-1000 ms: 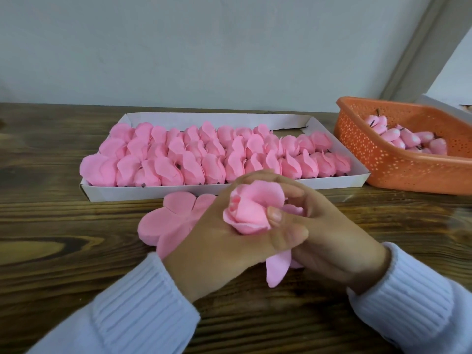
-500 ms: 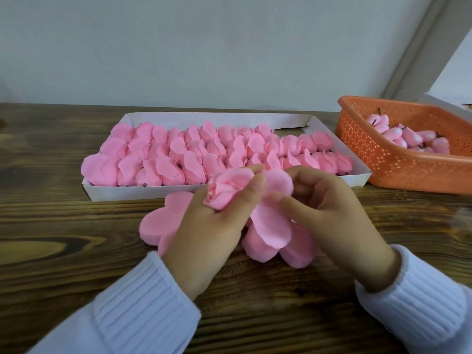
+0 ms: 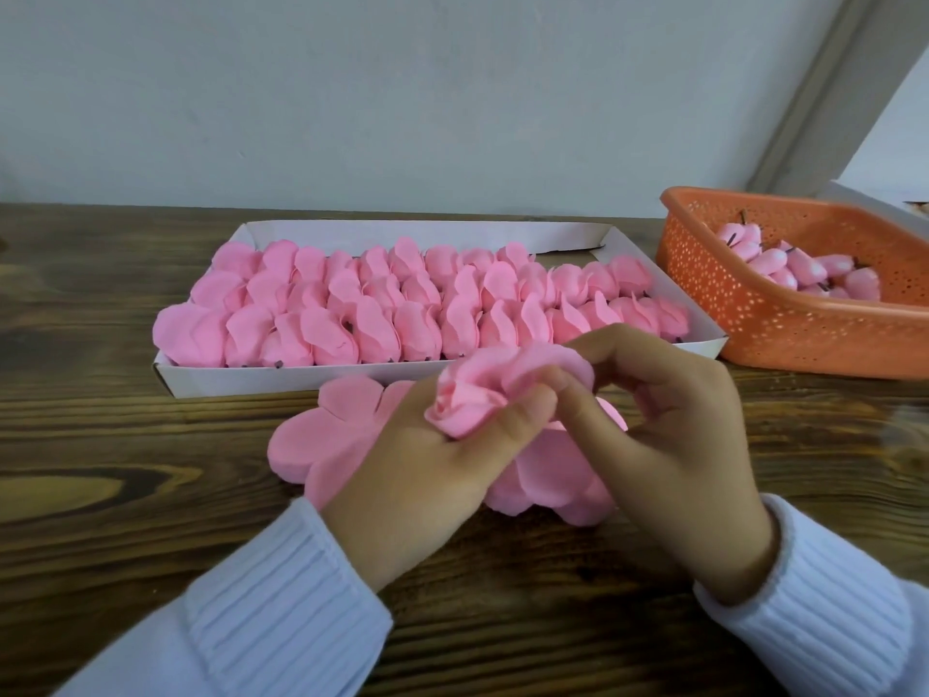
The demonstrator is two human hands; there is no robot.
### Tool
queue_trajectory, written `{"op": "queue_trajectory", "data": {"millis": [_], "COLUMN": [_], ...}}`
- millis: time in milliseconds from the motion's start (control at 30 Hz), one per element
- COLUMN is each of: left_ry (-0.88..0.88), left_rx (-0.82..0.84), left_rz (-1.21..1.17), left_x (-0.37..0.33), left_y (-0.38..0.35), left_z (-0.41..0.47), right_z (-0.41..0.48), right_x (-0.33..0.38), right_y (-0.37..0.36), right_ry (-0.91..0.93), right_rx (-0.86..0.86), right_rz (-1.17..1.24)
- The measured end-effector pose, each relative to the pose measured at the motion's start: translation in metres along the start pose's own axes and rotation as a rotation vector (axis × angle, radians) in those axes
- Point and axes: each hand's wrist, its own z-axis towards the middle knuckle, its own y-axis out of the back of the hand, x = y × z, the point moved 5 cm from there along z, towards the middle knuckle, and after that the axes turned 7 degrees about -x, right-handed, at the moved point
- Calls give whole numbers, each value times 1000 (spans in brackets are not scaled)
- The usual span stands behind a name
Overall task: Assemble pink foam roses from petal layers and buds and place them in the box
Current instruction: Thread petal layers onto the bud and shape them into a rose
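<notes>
Rose: the half-built rose [image 3: 465,407] is held above the desk [image 3: 100,470], at 6 o'clock of the box [image 3: 553,232].
Left hand: the left hand [image 3: 427,465] has its grip closed round the rose's base, thumb against the petals.
Right hand: the right hand [image 3: 673,445] pinches an outer petal on the rose's 3 o'clock side.
Handling: probably very light, soft and springy. The thin petals may crease or tear, so it is safest held at the base.
Petal layer: one flat petal layer [image 3: 321,435] lies at 9 o'clock of the left hand.
Basket: the orange basket [image 3: 754,314], at 2 o'clock, holds buds [image 3: 804,269].
Box: rows of finished roses [image 3: 377,314] almost fill it.
</notes>
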Motion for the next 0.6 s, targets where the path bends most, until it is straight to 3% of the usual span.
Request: {"op": "queue_trajectory", "data": {"millis": [133, 233, 400, 600], "left_ry": [-25, -49, -77, -81], "left_rx": [29, -30, -69, -27], "left_rz": [65, 82, -80, -265], "left_x": [2, 1, -3, -3], "left_y": [-1, 3, 5, 5], "left_z": [1, 1, 3, 6], "right_z": [-1, -1, 0, -9], "right_x": [1, -2, -1, -14], "right_y": [1, 0, -4, -23], "right_ry": [-5, -89, -115, -503], "right_rx": [2, 38, 70, 266], "right_rz": [48, 300, 451, 714]}}
